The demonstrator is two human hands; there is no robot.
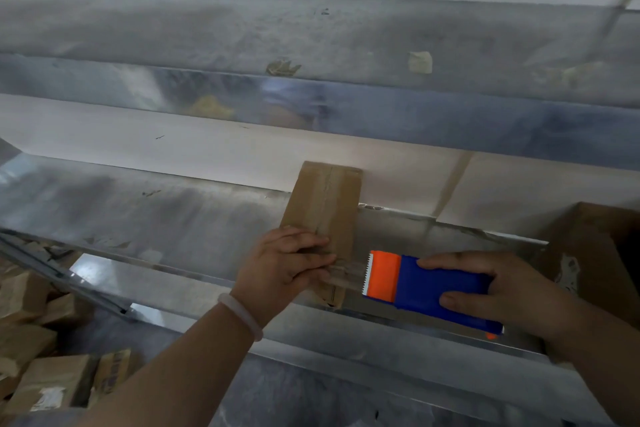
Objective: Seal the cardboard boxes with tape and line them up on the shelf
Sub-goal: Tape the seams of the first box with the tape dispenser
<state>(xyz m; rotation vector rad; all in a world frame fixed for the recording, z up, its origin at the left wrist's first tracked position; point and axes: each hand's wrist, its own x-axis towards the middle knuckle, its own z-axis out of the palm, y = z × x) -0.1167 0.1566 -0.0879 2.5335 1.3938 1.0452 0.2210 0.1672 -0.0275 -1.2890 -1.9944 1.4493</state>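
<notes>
Step in hand: sealing. The cardboard box (323, 211) lies on the shelf (166, 215) with its near end at the front edge. The left hand (285, 265) lays its fingers (311, 242) flat across that end and presses it down. The right hand (505, 291) wraps its fingers round the tape dispenser (426, 284), just right of the box. The tape (349, 270) is stretched between box and dispenser. The next move probably calls for tearing the tape on the toothed edge while the left hand maintains pressure.

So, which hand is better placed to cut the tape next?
Right, probably: the right hand holds the tape dispenser, its toothed edge beside the cardboard box; the left hand presses down on the box.
</notes>
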